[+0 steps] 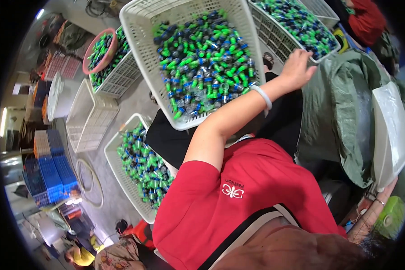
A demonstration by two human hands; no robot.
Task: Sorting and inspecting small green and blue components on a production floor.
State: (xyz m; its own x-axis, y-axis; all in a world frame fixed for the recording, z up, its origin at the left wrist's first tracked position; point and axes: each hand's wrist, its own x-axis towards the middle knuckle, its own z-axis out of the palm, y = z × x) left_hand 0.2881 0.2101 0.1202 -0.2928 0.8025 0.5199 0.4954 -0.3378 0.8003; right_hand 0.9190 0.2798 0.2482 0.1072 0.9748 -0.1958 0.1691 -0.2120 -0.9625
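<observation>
My left hand (298,68), with a pale bangle at its wrist, reaches across beside the near corner of a white basket (281,42). Its fingers are loosely bent, the thumb stands apart, and nothing shows in its grasp. Green-and-blue small plastic pieces (297,24) fill that basket. My right forearm (371,218) rises at the lower right toward the bottom of a glossy white sheet-like piece (390,135); the fingers of that hand are hidden. Between both hands stands a bulky green sack (353,117). A large white basket (141,56) of similar pieces leans tilted before my knees.
Another filled white basket (109,150) is by my leg, and a pink basin (86,63) sits on one further left. A white crate (87,121), a hose coil (96,184) and blue crates (51,175) stand left. A person in red (366,22) is at upper right.
</observation>
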